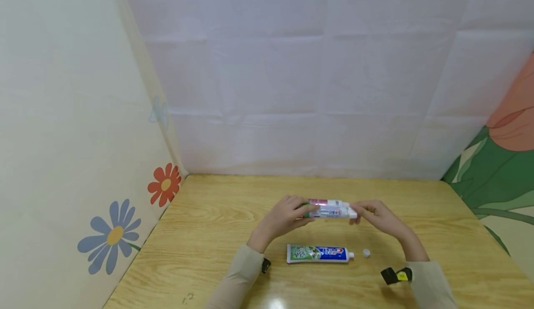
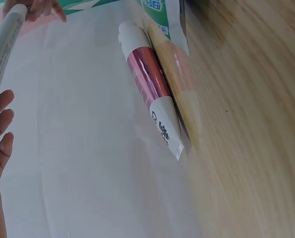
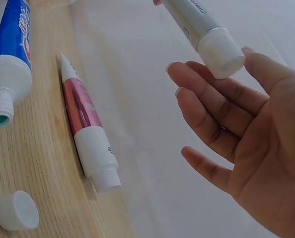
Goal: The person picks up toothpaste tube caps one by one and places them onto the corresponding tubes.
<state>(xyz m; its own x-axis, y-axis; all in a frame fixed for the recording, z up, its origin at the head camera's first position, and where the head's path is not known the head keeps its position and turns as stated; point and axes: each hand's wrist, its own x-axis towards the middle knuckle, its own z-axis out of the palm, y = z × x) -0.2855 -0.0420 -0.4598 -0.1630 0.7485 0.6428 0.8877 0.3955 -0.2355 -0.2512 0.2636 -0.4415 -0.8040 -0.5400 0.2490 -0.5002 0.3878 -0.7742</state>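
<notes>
My left hand (image 1: pixel 281 216) grips a white toothpaste tube (image 1: pixel 331 212) with a green end, held level above the table. At its other end, the thumb and fingers of my right hand (image 1: pixel 381 218) are around the white cap (image 3: pixel 222 54). In the right wrist view the thumb tip meets the cap's side, while the other fingers spread loosely below. Behind the held tube, a pink-and-white toothpaste tube (image 3: pixel 83 104) lies on the table with its cap on. Nearer the body lies a green-and-blue toothpaste tube (image 1: pixel 319 254), uncapped, its nozzle pointing right.
A loose white cap (image 1: pixel 366 253) sits on the wooden table (image 1: pixel 200 253), just right of the uncapped nozzle. A pale sheet (image 1: pixel 292 91) hangs along the table's back edge. Flower-printed cloth (image 1: pixel 112 234) stands at the left, with more printed cloth at the right.
</notes>
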